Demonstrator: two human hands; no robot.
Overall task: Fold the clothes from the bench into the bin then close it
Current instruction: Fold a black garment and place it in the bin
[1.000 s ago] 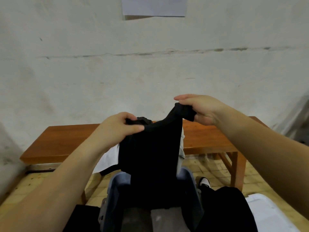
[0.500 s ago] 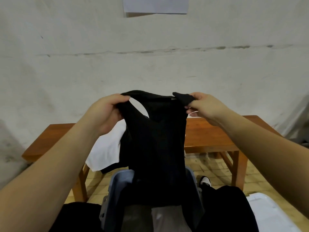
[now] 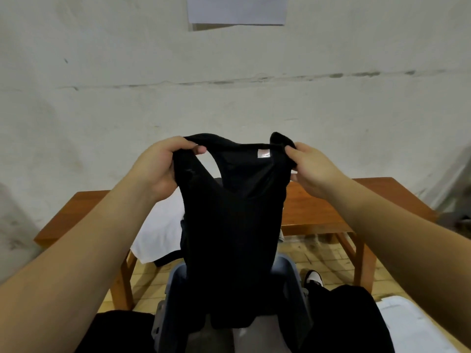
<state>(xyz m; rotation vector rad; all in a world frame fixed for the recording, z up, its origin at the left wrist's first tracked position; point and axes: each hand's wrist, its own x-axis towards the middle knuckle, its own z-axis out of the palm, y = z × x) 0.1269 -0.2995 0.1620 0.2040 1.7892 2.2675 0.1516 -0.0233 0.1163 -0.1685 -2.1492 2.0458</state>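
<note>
Black tank top (image 3: 229,225) w/ small neck label, both hands gripping shoulder straps: left hand (image 3: 163,169), right hand (image 3: 309,169).

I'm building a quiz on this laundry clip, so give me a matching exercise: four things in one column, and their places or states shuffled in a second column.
Things:
1. black garment
2. white cloth
3. bin
4. paper sheet

Places or states:
A. stuck on the wall
B. on the floor below the garment
C. held up by left hand and right hand
D. draped over the bench edge

Pairs: 1-C, 2-D, 3-B, 4-A
</note>
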